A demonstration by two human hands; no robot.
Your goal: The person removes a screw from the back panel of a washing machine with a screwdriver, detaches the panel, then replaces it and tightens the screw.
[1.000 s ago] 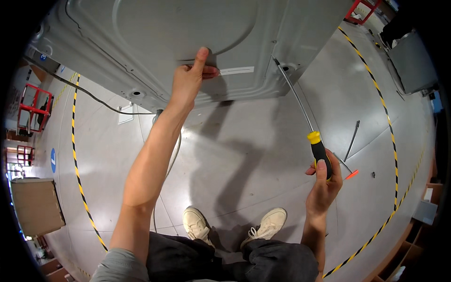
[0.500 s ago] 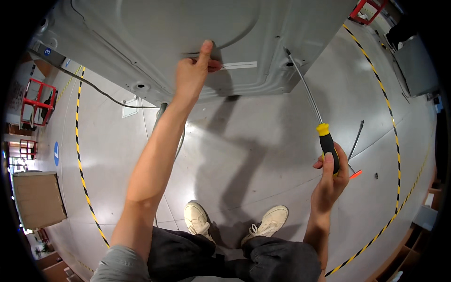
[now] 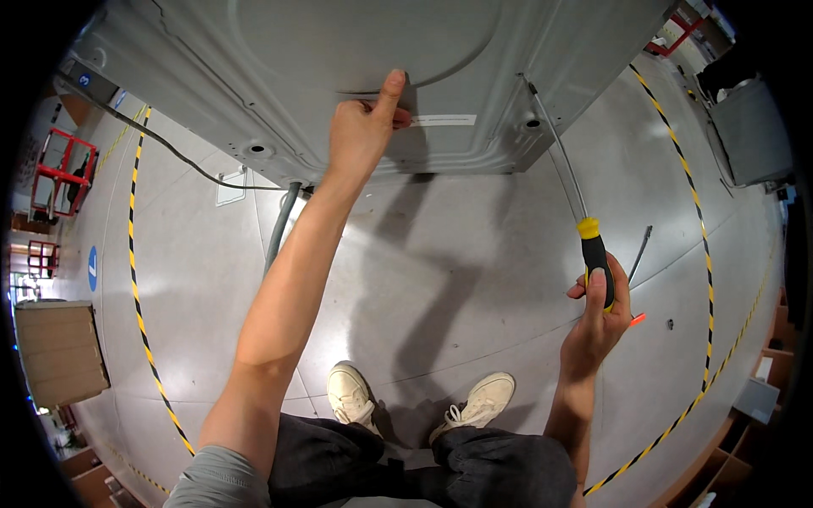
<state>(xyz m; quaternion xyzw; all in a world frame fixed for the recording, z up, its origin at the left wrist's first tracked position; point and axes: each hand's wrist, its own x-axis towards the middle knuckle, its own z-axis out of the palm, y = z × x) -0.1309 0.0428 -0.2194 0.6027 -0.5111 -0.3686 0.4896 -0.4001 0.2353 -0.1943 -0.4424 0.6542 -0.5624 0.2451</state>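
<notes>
My right hand point(image 3: 597, 317) is wrapped round the black and yellow handle of a long screwdriver point(image 3: 593, 254). Its steel shank slants up and away, with the tip at the right side of a large grey sheet-metal panel point(image 3: 288, 51), above a dark round hole. Whether the tip sits in a screw is too small to tell. My left hand point(image 3: 364, 140) is closed against the panel's middle, thumb pointing up and fingers curled, beside a narrow white label point(image 3: 445, 120). What those fingers hold, if anything, is hidden.
A grey hose point(image 3: 284, 220) and a dark cable point(image 3: 161, 140) run from the panel's lower left. On the floor at right lie a thin dark rod point(image 3: 644, 250) and an orange-tipped item point(image 3: 638, 319). Striped tape lines both sides; a cardboard box point(image 3: 59, 351) stands left.
The panel appears slightly shifted to the right in view, with both hands keeping their places on the panel and screwdriver. The screwdriver's tip stays at the same part of the panel.
</notes>
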